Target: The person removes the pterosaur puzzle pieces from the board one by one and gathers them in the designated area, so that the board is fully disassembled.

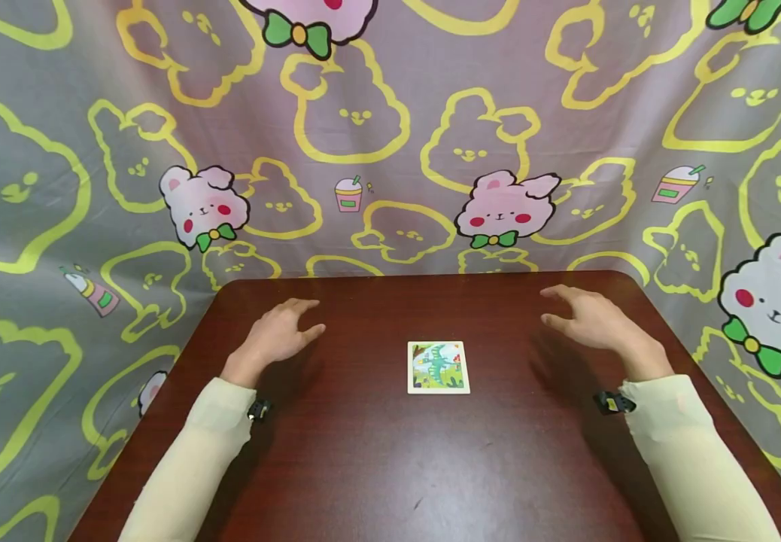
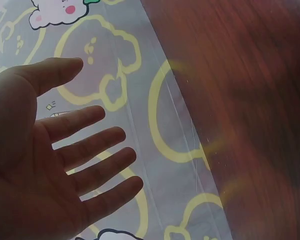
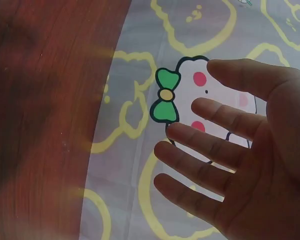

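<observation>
A small square picture puzzle or card [image 1: 439,368] with a pale border lies flat on the dark wooden table [image 1: 390,467]. Its picture has a green winged dinosaur over plants. My left hand [image 1: 275,333] hovers to the left of the card, fingers apart and holding nothing. On the other side, my right hand [image 1: 594,322] is held over the table, likewise with nothing in it. Both wrist views show spread fingers, with the left palm [image 2: 35,175] and the right palm [image 3: 270,185] bare.
A grey curtain [image 1: 363,90] printed with yellow outlines and white rabbit-like heads surrounds the table's back and sides. Small dark devices sit at the left wrist [image 1: 259,409] and the right wrist [image 1: 614,403], by the pale sleeves.
</observation>
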{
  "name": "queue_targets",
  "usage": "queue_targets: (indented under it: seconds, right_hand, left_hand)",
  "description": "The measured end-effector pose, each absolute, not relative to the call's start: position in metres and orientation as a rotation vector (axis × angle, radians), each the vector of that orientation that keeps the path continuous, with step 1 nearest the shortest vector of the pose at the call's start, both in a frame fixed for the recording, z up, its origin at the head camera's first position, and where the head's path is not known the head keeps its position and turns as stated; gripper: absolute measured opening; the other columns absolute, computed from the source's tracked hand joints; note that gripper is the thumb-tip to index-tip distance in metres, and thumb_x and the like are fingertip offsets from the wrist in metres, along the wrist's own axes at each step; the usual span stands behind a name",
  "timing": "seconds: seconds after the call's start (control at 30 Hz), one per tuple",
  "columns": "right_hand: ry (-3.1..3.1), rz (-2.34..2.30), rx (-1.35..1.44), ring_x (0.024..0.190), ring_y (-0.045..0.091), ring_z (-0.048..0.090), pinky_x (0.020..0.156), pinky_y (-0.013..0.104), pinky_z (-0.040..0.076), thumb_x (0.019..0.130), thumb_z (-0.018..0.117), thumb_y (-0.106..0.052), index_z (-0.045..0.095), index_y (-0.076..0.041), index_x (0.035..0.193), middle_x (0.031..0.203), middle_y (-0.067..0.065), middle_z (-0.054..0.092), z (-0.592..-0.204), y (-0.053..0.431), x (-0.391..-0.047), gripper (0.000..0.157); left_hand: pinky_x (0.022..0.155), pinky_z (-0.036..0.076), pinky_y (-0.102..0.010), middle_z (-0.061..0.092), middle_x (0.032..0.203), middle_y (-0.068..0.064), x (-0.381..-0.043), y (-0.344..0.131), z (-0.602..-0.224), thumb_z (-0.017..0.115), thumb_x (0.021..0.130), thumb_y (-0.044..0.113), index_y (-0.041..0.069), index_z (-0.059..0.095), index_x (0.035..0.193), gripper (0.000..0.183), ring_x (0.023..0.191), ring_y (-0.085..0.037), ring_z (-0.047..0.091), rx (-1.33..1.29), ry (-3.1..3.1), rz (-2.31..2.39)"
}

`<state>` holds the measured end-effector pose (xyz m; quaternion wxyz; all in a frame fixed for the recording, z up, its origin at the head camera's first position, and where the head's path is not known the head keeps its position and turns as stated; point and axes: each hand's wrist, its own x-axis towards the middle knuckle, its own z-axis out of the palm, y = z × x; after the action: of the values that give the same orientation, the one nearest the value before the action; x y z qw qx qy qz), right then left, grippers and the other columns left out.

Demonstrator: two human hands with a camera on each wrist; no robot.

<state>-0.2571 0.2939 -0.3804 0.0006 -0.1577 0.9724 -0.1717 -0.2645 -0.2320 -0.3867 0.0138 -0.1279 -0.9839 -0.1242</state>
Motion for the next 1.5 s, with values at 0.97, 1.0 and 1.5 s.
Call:
queue_targets:
  seconds: [0.97, 1.0, 1.5]
  right_hand:
    - [3.069, -0.793, -0.617, 0.108, 0.031, 0.068, 0.092, 0.052, 0.052, 0.095, 0.064, -0.024, 0.064, -0.008, 0.124, 0.117, 0.013, 0.072, -0.404, 0.262, -0.263, 0.032]
    - [3.071, -0.796, -0.623, 0.107, 0.030, 0.068, 0.092, 0.051, 0.052, 0.095, 0.064, -0.023, 0.064, -0.009, 0.123, 0.116, 0.013, 0.073, -0.405, 0.260, -0.264, 0.032]
    - [2.979, -0.914, -0.579, 0.110, 0.029, 0.066, 0.093, 0.053, 0.053, 0.096, 0.064, -0.020, 0.065, -0.010, 0.123, 0.118, 0.012, 0.071, -0.413, 0.238, -0.266, 0.029]
  left_hand:
    - [0.099, 0.051, -0.053, 0.062, 0.137, -0.008, -0.244, -0.193, -0.408, 0.066, 0.094, 0.039, 0.015, 0.060, 0.136, 0.049, 0.127, -0.030, 0.059, -0.609, -2.928, -0.593]
    - [0.099, 0.052, -0.053, 0.062, 0.136, -0.008, -0.243, -0.191, -0.409, 0.067, 0.094, 0.039, 0.015, 0.061, 0.136, 0.048, 0.126, -0.030, 0.060, -0.617, -2.924, -0.598]
    - [0.098, 0.053, -0.048, 0.065, 0.131, -0.006, -0.234, -0.163, -0.420, 0.069, 0.093, 0.034, 0.015, 0.063, 0.133, 0.045, 0.122, -0.027, 0.063, -0.769, -2.882, -0.624]
